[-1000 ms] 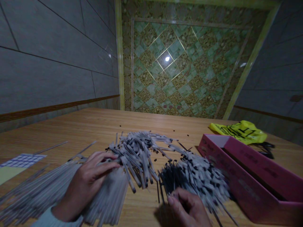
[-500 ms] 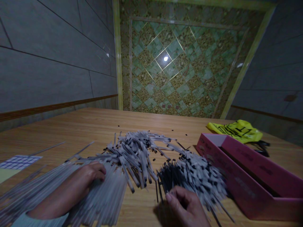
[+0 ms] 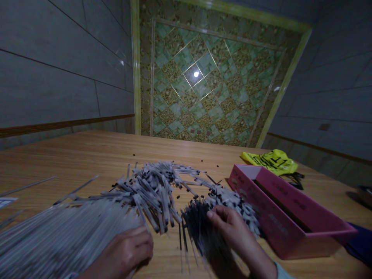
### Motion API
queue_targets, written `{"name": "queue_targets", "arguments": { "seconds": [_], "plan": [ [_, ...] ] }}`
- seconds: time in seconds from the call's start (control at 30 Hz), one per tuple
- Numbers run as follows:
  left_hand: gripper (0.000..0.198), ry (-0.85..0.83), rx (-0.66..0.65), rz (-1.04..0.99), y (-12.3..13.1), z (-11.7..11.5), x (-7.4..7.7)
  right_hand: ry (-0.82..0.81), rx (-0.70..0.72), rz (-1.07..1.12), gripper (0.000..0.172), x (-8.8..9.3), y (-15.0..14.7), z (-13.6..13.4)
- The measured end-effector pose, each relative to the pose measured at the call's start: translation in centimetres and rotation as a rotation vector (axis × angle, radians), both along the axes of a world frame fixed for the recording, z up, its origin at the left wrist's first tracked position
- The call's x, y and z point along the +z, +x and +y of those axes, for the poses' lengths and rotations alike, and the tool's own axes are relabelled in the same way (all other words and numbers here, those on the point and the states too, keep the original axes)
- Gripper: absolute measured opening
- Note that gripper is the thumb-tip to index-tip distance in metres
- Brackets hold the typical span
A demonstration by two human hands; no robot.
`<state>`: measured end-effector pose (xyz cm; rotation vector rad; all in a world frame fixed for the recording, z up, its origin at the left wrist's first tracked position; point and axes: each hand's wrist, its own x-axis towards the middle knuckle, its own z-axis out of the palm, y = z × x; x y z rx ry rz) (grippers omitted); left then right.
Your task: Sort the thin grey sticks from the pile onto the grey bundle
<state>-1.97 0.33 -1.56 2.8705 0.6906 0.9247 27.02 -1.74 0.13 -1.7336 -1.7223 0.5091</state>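
Note:
A big heap of thin grey sticks with black tips (image 3: pixel 151 190) lies across the wooden table (image 3: pixel 95 155). My left hand (image 3: pixel 128 254) is curled at the near end of the long grey bundle (image 3: pixel 64 232), fingers closed on some of the sticks. My right hand (image 3: pixel 232 228) rests on a smaller pile of dark-tipped sticks (image 3: pixel 203 224), fingers bent and pressed onto them; what they grip is not clear.
An open pink box (image 3: pixel 279 217) stands at the right, with a yellow plastic bag (image 3: pixel 271 161) behind it. Small black bits are scattered on the wood. Grey tiled walls rise at left and right, with a green patterned panel behind the table.
My left hand drew back toward me along the grey bundle and curled. My right hand moved forward onto the dark-tipped pile. The view shifted right.

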Motion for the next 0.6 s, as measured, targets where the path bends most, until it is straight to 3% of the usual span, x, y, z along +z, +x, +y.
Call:
{"name": "queue_targets", "arguments": {
  "seconds": [0.17, 0.33, 0.47, 0.6],
  "plan": [
    [0.025, -0.108, -0.060, 0.253, 0.5, -0.4, -0.8, 0.084, -0.142, -0.303, 0.022, 2.7, 4.7, 3.1],
    [0.023, -0.148, -0.038, 0.303, 0.6, -0.6, -0.6, 0.065, -0.203, -0.440, 0.015, 2.3, 6.3, 5.4],
    [0.024, -0.162, -0.024, 0.300, 0.6, -0.8, -0.4, 0.078, -0.228, -0.499, 0.019, 2.3, 5.7, 5.4],
    [0.020, -0.152, -0.017, 0.305, 0.6, -0.8, -0.7, 0.107, -0.154, -0.525, 0.018, 2.2, 2.1, 4.2]
  ]
}}
